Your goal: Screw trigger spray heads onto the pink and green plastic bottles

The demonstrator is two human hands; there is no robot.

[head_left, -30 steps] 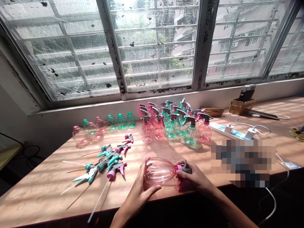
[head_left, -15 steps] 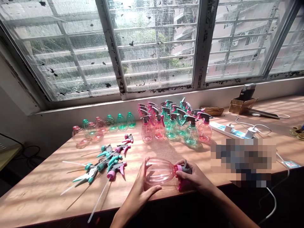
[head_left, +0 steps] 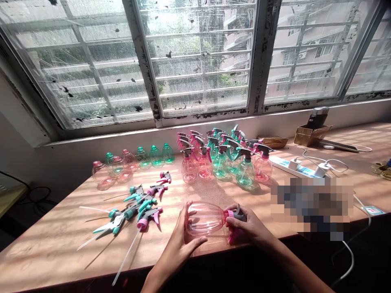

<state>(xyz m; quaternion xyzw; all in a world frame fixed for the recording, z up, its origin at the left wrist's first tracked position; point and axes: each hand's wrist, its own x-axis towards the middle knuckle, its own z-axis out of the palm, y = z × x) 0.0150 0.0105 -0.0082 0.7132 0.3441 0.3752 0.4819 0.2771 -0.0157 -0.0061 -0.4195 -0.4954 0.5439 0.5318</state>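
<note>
A clear pink spray bottle (head_left: 205, 219) lies on its side between my hands at the table's front edge. Cupped round its base is my left hand (head_left: 187, 236), thumb toward the front. My right hand (head_left: 249, 226) grips the pink and grey trigger sprayer (head_left: 234, 216), whose pink collar sits at the bottle's neck. Whether the collar is fully tight, I cannot tell. Loose trigger sprayers (head_left: 148, 215) in pink and teal lie in a heap to the left, their tubes pointing left and forward.
Several open bottles (head_left: 155, 156) stand at the back left. Spray bottles with heads fitted (head_left: 245, 173) are grouped at the back centre. Farther right are a white power strip (head_left: 301, 167) with cables, a cardboard box (head_left: 310, 135) and a pixelated patch (head_left: 314, 203).
</note>
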